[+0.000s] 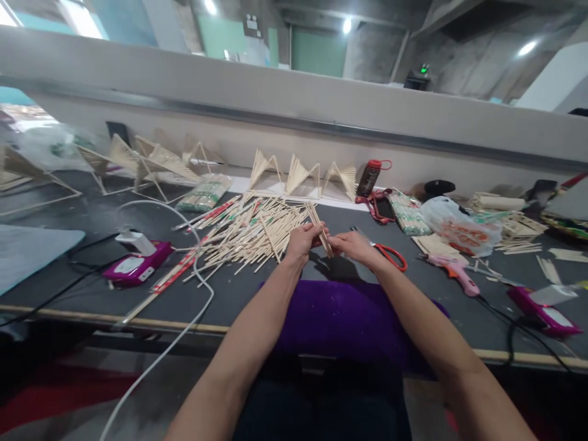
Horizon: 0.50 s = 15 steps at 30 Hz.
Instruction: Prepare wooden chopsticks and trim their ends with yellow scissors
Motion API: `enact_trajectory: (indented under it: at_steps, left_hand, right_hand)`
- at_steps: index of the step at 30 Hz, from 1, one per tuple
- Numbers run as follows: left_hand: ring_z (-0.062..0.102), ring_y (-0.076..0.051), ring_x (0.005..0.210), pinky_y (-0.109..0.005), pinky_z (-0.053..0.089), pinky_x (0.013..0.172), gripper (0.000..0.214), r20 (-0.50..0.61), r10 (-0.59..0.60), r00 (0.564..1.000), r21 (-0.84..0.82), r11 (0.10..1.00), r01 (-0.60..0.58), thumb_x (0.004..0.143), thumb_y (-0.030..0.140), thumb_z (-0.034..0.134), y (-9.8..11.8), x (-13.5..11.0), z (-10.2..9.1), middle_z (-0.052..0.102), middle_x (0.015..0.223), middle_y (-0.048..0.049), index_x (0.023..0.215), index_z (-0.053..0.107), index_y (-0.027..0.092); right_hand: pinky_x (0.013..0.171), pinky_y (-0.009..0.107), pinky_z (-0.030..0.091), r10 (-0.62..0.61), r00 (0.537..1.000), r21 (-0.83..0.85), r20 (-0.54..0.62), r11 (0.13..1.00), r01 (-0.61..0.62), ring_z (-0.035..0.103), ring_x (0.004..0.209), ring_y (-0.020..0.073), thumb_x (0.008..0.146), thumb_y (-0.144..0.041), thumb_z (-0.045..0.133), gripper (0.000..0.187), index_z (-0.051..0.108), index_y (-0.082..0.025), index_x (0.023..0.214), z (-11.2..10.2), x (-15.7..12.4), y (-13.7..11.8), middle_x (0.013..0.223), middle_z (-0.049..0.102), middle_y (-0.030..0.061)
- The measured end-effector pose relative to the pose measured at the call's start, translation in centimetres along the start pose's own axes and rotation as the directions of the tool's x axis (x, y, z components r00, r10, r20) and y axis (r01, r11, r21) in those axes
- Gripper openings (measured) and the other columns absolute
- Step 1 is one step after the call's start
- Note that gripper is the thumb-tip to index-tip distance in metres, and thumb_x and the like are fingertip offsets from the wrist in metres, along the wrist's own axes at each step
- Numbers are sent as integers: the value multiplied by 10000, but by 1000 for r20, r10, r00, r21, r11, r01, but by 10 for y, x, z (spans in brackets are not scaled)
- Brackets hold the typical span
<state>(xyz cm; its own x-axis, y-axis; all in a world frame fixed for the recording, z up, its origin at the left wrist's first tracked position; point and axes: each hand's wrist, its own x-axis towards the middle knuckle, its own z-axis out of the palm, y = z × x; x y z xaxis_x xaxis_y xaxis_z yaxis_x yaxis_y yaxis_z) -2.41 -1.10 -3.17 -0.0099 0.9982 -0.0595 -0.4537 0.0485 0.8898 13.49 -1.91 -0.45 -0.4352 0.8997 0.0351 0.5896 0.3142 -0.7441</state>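
Several thin wooden sticks point(319, 223) are bunched together in front of me, held slightly tilted above the dark table. My left hand point(303, 239) is closed around the bunch from the left. From the right, my right hand point(351, 243) pinches the lower end of the same sticks, its fingertips partly hidden. A large loose pile of wooden sticks point(257, 236) spreads over the table just left of my hands. Beside my right hand lie scissors with orange-red handles point(392, 256). A purple cloth point(340, 312) hangs at the table edge below my hands.
Twisted stick models point(303, 174) stand along the back panel. A dark bottle with a red lid point(369, 177) is behind. On the right lie a pink glue gun point(452, 272) and a plastic bag point(462, 226). A purple power strip point(138, 263) and white cable point(206, 285) are left.
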Motion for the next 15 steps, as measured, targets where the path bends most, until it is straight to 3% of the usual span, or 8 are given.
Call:
enact_trajectory:
  at_steps: [3,5,9,15]
  left_hand:
    - [650,-146,627,-236,497,563,224,-21,26,999,-23,999,-26,664,242,706,1,1,0,689,733,-62,847,655,123]
    - [647,-143,619,-236,495,564,219,-24,28,999,-28,999,-29,663,232,707,2,0,1,684,723,-60,843,653,120]
    - [651,-144,624,-241,504,569,249,-6,16,1000,-16,1000,-16,644,236,727,6,-1,3,679,723,-56,842,644,110]
    - [667,-148,692,-242,524,619,336,85,26,996,-5,1000,-26,636,278,746,9,-2,7,691,766,-57,910,638,117]
  right_hand:
    - [512,199,377,38,993,206,108,977,-60,565,599,110,836,-477,456,392,638,-132,804,19,6,6,722,651,41]
    - [491,187,372,57,991,276,120,957,-88,565,566,96,839,-407,473,313,627,-136,873,24,5,12,719,647,33]
    - [458,178,350,23,996,308,81,950,-47,517,480,72,851,-331,461,251,611,-136,803,27,1,14,618,595,-5]
    - [480,190,374,-38,999,345,34,938,24,511,475,77,850,-359,476,272,585,-139,732,23,-1,12,572,568,-23]
